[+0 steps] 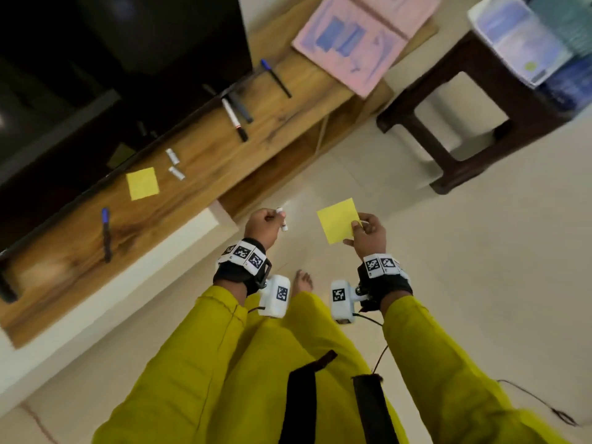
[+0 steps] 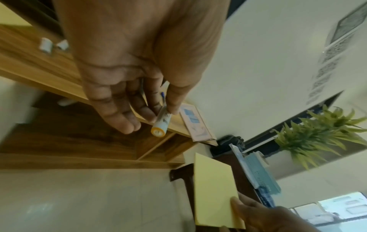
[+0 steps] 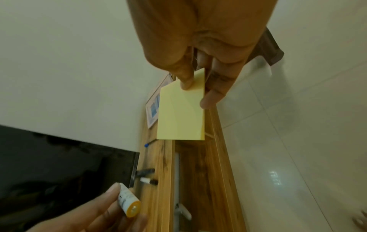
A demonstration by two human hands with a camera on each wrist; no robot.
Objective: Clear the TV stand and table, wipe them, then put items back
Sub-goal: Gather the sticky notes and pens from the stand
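Yellow pad (image 1: pixel 338 221) in right grip (image 1: pixel 365 233)

a plain pale-yellow square sticky-note pad (image 1: pixel 338 220) matches a second yellow square pad (image 1: pixel 143 183) on the streaked honey-brown wooden tv stand top (image 1: pixel 198 161). the small cylindrical battery (image 2: pixel 161 124) is white with dark print and an orange end. far right, a pink booklet (image 1: pixel 362 36) carries blue blocks. sleeves are mustard yellow (image 1: pixel 198 363); wristbands (image 1: pixel 245 256) show black-and-white square codes.

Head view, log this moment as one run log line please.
left hand: grips battery | right hand: pinches yellow sticky pad | TV stand: pens, batteries, another pad remain
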